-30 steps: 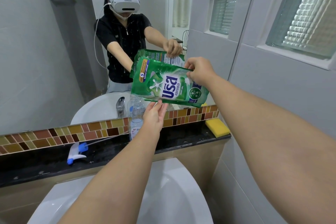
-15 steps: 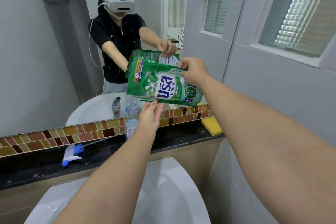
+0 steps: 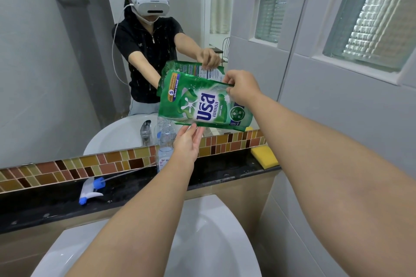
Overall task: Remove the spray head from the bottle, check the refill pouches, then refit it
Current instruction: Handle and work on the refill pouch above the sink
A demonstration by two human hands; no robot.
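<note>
Right hand (image 3: pixel 242 90) pinching green pouch (image 3: pixel 200 105) above bottle (image 3: pixel 165 141); left hand (image 3: pixel 188 144) flat under pouch, grip slack.

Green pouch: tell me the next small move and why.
Probably set the green pouch down on the black ledge. The right hand pinches its top edge and the left hand supports it from below, while the spray head lies off the open bottle, waiting to be refitted.
</note>
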